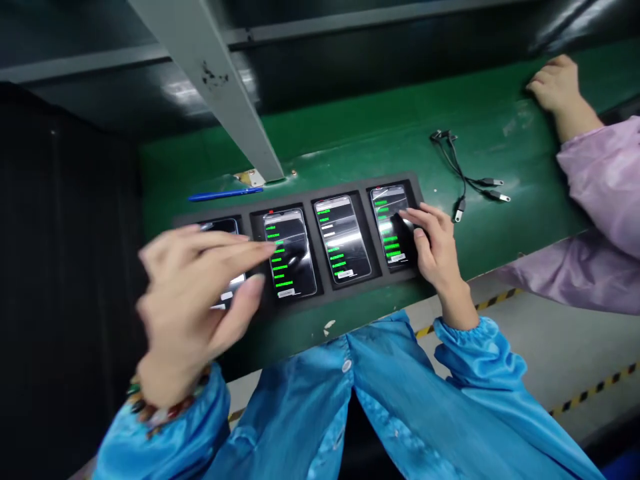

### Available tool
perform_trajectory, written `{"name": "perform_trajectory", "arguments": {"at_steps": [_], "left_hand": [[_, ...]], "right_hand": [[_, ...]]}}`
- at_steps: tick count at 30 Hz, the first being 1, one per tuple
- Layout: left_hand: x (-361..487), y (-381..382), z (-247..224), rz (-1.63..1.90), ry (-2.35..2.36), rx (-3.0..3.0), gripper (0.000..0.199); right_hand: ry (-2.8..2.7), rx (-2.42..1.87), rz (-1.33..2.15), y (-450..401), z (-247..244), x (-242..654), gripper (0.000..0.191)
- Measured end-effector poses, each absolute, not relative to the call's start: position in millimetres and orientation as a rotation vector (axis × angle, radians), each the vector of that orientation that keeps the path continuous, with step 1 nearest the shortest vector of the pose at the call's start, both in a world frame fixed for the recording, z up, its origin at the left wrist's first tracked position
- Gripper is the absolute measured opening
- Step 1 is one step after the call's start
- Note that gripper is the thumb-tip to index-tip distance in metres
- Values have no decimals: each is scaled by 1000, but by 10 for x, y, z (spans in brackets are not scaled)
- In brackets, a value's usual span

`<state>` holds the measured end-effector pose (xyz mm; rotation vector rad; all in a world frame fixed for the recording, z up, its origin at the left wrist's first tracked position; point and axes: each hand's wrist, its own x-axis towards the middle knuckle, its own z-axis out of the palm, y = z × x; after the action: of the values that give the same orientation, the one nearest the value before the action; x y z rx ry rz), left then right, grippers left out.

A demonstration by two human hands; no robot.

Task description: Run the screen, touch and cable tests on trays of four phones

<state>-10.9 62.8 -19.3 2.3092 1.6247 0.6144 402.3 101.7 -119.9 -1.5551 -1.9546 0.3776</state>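
Several smartphones lie face up in the slots of a dark foam tray [320, 301]. My left hand [195, 293], slightly blurred, hovers over the leftmost phone [231, 227] and hides much of it. Its index finger stretches to the left edge of the second phone [295, 257]; touching or just above, I cannot tell. The third phone [345, 243] has no hand over it. At the rightmost phone [387, 230], my right hand [436, 243] has its fingers extended over the screen's right side. Green text lines show on the three right-hand screens. Neither hand grips anything.
Short black USB cables [465, 177] lie right of the tray. Behind it are a blue pen [225, 194] and a grey metal post [215, 80] fixed to the green table [350, 140]. Another person's hand [557, 87], in a pink sleeve, rests at the far right.
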Motion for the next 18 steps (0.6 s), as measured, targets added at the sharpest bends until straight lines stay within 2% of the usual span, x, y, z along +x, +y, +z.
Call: {"name": "perform_trajectory", "arguments": {"at_steps": [7, 11, 18], "left_hand": [[86, 683, -895, 353, 1670, 2373, 34], [222, 731, -870, 405, 1723, 2363, 37], [832, 999, -863, 428, 1391, 2437, 41]], "right_hand": [[-2027, -1606, 434, 1112, -1219, 4063, 45], [-2040, -1603, 451, 1180, -1208, 4087, 47], [-1975, -1400, 388, 1077, -1192, 4119, 40]]}}
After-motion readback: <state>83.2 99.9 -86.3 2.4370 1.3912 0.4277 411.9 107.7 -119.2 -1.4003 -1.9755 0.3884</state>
